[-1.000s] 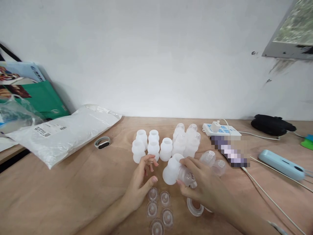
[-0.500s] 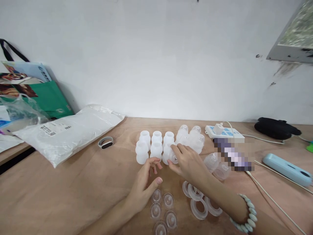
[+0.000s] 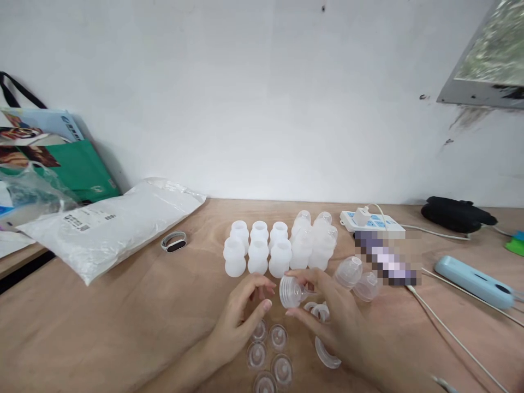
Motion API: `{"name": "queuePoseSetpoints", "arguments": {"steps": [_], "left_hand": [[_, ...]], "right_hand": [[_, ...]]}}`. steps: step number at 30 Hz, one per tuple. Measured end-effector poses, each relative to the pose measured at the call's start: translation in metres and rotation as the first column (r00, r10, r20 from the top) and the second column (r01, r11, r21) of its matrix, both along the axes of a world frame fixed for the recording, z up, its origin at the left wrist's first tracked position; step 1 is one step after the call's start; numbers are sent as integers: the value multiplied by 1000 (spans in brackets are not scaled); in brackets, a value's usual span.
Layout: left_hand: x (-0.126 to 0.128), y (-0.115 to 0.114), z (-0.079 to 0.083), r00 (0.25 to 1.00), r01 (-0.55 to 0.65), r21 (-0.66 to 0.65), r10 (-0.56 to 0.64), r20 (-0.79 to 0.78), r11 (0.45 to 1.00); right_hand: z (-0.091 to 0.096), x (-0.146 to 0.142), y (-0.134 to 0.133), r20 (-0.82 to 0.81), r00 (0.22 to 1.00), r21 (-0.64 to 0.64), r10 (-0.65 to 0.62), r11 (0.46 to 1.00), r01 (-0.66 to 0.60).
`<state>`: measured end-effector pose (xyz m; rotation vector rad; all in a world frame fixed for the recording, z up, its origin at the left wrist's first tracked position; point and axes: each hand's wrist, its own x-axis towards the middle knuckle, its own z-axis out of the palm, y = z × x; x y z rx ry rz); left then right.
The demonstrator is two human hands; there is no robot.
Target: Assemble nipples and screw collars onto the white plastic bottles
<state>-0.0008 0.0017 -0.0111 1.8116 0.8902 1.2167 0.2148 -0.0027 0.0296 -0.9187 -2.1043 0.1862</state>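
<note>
White parcel (image 3: 118, 224) lay at left. Left hand (image 3: 241, 308) hung half-curled, nothing seen in it. Right hand (image 3: 339, 308), in front of the white bottles (image 3: 257, 255), pinched a clear cap (image 3: 292, 292) above the table (image 3: 123, 322) — judged light, stiff, perhaps slippery; best gripped by its ridged rim (image 3: 286, 293). Print on the parcel's label (image 3: 77, 221) — too small to read.

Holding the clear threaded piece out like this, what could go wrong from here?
1. Only the right hand holds the clear threaded piece; the left hand is open and apart from it, so a slip could drop it on the table.
2. The white bottles stand close together just beyond the hands; a knock might topple several.
3. Loose rings lie by the right hand and could get swept aside.
</note>
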Motion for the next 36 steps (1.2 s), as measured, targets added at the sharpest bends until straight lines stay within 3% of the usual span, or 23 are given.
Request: {"name": "queuePoseSetpoints", "arguments": {"steps": [5,11,18,22,27,32,36], "left_hand": [[13,-8,14,969,134,-249,-75,234,959],[25,-20,20,921,272,-556,-44,388,785],[23,-19,38,932,303,-633,-82,354,712],[21,-20,47,932,321,-658,-104,347,681],[27,-26,52,968,209,-712,-37,248,670],[24,-24,58,982,115,-661,16,189,742],[-9,-16,46,964,-97,-609,227,139,787]], "right_hand": [[-10,0,-10,-37,993,178,114,978,-106],[-9,-2,-16,30,996,345,84,934,-89],[-5,-2,-22,96,993,393,68,914,-100],[-3,-2,-24,54,991,283,124,950,-134],[-1,-1,-27,37,986,181,160,970,-164],[12,9,-24,-11,982,181,189,966,-184],[34,43,-16,-285,957,106,-46,991,79]]}}
